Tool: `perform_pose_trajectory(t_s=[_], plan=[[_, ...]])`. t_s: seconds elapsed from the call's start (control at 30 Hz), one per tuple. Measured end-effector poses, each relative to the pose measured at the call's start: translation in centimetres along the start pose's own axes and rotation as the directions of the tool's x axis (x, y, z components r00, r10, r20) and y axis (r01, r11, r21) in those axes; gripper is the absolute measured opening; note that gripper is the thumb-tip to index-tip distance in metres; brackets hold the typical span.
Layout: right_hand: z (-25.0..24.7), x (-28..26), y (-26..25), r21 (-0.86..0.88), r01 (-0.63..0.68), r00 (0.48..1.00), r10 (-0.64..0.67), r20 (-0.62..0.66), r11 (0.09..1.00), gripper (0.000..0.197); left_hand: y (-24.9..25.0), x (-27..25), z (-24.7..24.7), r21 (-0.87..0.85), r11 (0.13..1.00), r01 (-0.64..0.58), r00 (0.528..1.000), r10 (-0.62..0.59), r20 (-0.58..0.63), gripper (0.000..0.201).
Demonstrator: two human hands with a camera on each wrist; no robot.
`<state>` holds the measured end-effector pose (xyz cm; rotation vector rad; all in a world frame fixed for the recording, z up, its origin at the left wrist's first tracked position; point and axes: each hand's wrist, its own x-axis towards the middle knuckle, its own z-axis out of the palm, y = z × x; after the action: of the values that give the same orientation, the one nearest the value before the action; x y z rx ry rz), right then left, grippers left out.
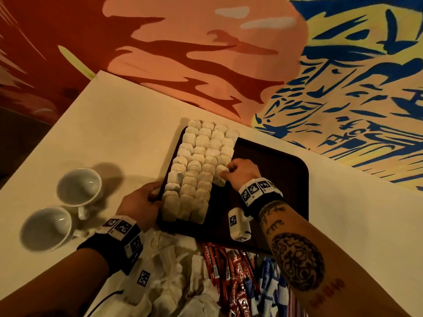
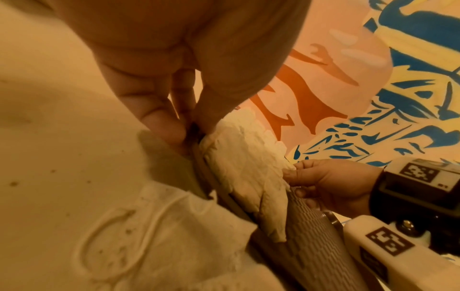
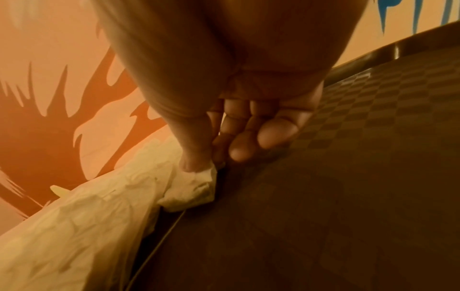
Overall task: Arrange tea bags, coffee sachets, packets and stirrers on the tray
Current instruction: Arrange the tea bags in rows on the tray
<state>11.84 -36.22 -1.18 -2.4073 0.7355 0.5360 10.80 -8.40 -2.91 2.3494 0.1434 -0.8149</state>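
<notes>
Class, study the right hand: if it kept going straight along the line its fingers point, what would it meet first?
The right hand points left at the rows of tea bags on the tray; it already pinches the nearest tea bag, so probably the neighbouring bags.

Bare forearms; black wristbands (image 1: 263,200) carrying white blocks printed with black square codes; dark tattoos (image 1: 297,261) along right forearm.

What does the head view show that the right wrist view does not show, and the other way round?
Only the head view: two white cups, red coffee sachets, blue packets, loose tea bags on the table, and the left hand gripping the tray's left edge.
Only the right wrist view: the tray's checkered surface and the thumb pressing the tea bag's corner.
Both: the right hand pinching a tea bag beside the rows on the tray.
</notes>
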Motion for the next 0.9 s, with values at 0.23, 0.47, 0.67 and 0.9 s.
perform_pose_trajectory(t_s=[0.23, 0.47, 0.67, 0.9], plan=[[-0.2, 0.1, 0.0, 0.050, -0.023, 1.000, 0.024, -0.017, 0.998, 0.023, -0.1, 0.3, 0.0, 0.004, 1.000, 0.011, 1.000, -0.011, 0.006, 0.054], [-0.8, 0.1, 0.8, 0.283, -0.124, 0.975, 0.169, -0.142, 0.951, 0.036, -0.5, 0.6, 0.2, 0.002, 1.000, 0.008, 1.000, -0.008, 0.009, 0.057], [-0.6, 0.8, -1.9, 0.501, -0.121, 0.981, 0.180, -0.072, 0.857, 0.059, -0.8, 0.8, 0.6, -0.023, 1.000, 0.011, 1.000, -0.011, -0.005, 0.054], [-0.9, 2.2, -2.9, 0.343, -0.128, 0.986, 0.157, -0.056, 0.931, 0.036, -0.9, 0.7, 0.5, -0.056, 0.998, 0.009, 1.000, -0.009, -0.013, 0.054]])
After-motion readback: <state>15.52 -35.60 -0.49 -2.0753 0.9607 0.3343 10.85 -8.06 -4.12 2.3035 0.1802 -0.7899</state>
